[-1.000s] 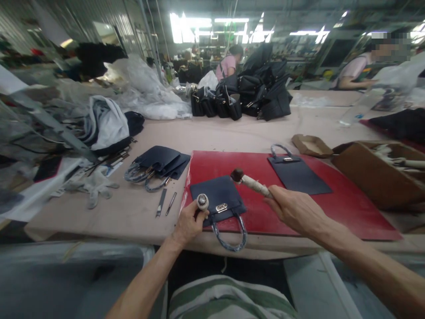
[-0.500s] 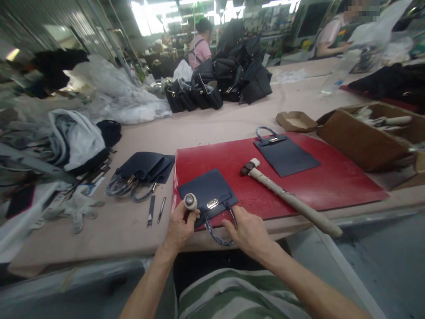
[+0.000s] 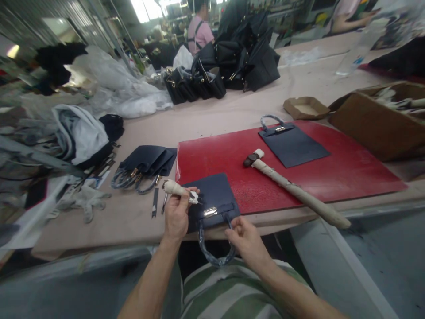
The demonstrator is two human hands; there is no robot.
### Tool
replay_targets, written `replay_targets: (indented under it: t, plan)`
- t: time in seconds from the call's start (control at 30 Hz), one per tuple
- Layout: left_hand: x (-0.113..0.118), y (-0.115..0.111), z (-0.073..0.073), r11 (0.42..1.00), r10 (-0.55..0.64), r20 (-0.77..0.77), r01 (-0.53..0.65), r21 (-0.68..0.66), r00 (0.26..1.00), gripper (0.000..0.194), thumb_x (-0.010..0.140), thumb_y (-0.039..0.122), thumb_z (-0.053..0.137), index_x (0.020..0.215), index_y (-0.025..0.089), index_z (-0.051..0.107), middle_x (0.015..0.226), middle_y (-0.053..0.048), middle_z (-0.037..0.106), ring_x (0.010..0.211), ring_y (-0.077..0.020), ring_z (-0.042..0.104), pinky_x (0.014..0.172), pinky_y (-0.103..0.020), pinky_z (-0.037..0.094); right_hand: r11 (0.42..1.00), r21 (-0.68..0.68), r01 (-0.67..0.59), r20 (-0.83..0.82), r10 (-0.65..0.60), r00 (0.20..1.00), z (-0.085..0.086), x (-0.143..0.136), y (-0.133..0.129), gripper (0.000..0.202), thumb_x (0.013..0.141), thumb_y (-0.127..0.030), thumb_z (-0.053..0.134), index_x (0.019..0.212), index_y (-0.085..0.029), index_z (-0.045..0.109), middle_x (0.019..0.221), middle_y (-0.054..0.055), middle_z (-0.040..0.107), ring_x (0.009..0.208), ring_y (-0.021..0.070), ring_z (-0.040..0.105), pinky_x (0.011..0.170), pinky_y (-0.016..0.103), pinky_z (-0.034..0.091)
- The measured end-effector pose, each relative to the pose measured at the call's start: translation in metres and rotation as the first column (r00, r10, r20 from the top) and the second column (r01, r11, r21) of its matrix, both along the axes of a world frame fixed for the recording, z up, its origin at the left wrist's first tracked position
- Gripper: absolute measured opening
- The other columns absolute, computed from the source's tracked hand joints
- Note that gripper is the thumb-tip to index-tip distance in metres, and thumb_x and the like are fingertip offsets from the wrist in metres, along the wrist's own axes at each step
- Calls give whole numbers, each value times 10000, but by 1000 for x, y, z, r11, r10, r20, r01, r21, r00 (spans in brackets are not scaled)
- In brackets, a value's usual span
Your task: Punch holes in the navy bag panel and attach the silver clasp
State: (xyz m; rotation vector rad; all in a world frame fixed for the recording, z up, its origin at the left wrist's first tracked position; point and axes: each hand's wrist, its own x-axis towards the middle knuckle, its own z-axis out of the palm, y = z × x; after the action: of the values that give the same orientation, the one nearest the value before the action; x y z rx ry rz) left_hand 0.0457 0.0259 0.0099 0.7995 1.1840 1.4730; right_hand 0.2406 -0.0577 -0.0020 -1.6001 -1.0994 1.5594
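Note:
A dark blue bag panel (image 3: 215, 190) with a metal clasp lies at the near edge of the red board (image 3: 212, 155), its wrapped handle (image 3: 215, 259) hanging toward me past the table edge. My left hand (image 3: 177, 212) grips a white-wrapped tool (image 3: 175, 188), which lies sideways over the panel's left side. Pinched at the right end of the handle are the fingers of my right hand (image 3: 247, 237). A hammer (image 3: 292, 188) with a wrapped shaft rests on the board, beside a second blue panel (image 3: 297, 144) with its handle pointing away.
Several blue panels (image 3: 149, 161) lie left of the board, near a flat blade (image 3: 155, 203) and a glove (image 3: 88, 199). Black bags (image 3: 199, 82) are piled at the back. Cardboard boxes (image 3: 378, 124) stand at the right. A person (image 3: 200, 33) is beyond the table.
The wrapped tool has turned from pointing at me to lying sideways. The panel's handle has come closer to me, and my right fingers have closed on it. The view has shifted slightly.

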Motion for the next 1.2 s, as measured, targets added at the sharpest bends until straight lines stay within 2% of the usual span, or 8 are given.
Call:
replay_targets:
  t: [0.1, 0.23, 0.37, 0.5, 0.63, 0.8, 1.0, 1.2]
  plan:
    - [11, -4, -6, 990, -140, -120, 138, -26, 983, 397, 853, 488, 730, 1037, 139, 682, 1088, -95, 729, 1007, -191, 689, 881, -274, 516, 969, -217, 116, -356, -189, 915, -14, -10, -18, 579, 682, -651, 709, 896, -179, 451, 612, -61, 447, 476, 88, 383, 449, 228, 310]
    - [16, -6, -19, 971, -239, -283, 235, -50, 929, 404, 910, 505, 653, 1070, 137, 700, 1119, -102, 721, 997, -170, 661, 894, -266, 480, 929, -332, 162, -547, -330, 769, -18, -8, -15, 700, 638, -733, 764, 914, -136, 526, 753, 19, 584, 636, 150, 590, 508, 232, 410]
    - [11, -5, -23, 967, -253, -276, 251, -41, 927, 395, 915, 497, 647, 1083, 143, 696, 1135, -107, 717, 1020, -190, 660, 924, -291, 485, 929, -305, 207, -629, -360, 689, -12, -4, -2, 651, 641, -625, 835, 965, -110, 604, 865, 75, 658, 780, 212, 667, 617, 261, 481]
    - [11, -6, -21, 966, -260, -236, 256, -48, 936, 403, 886, 504, 682, 1050, 136, 696, 1106, -107, 723, 1002, -186, 660, 898, -272, 485, 934, -247, 258, -633, -357, 686, -10, -13, 6, 567, 630, -540, 877, 930, -120, 641, 784, 39, 653, 636, 142, 582, 571, 238, 436]
    - [17, -11, -10, 964, -266, -145, 261, -53, 953, 385, 867, 490, 709, 1022, 138, 685, 1084, -106, 725, 1004, -193, 654, 873, -267, 489, 937, -200, 287, -700, -342, 627, -9, -20, 9, 552, 639, -432, 904, 1046, -123, 695, 950, 63, 699, 848, 161, 620, 845, 269, 489]
    - [23, -17, 9, 941, -339, -108, 339, -16, 935, 337, 874, 447, 712, 1041, 156, 701, 1083, -97, 719, 886, -165, 624, 824, -272, 488, 971, -117, 207, -711, -227, 665, -5, -20, 7, 474, 712, -448, 863, 1022, -129, 700, 917, 71, 694, 814, 182, 625, 845, 315, 493]
    - [28, -20, 15, 933, -360, -53, 360, -15, 931, 333, 839, 441, 754, 1030, 172, 713, 1079, -85, 728, 888, -162, 634, 806, -262, 489, 983, -85, 162, -752, -170, 637, -7, -19, 5, 397, 739, -409, 846, 979, -128, 700, 879, 51, 658, 751, 145, 578, 795, 298, 488]
    - [30, -26, 25, 952, -288, 143, 299, -59, 947, 402, 718, 469, 855, 935, 159, 719, 1034, -89, 756, 1016, -218, 703, 914, -294, 532, 997, 5, 81, -683, -56, 728, -16, -12, 6, 444, 747, -502, 817, 762, -111, 608, 626, 4, 502, 546, 86, 421, 538, 218, 335]
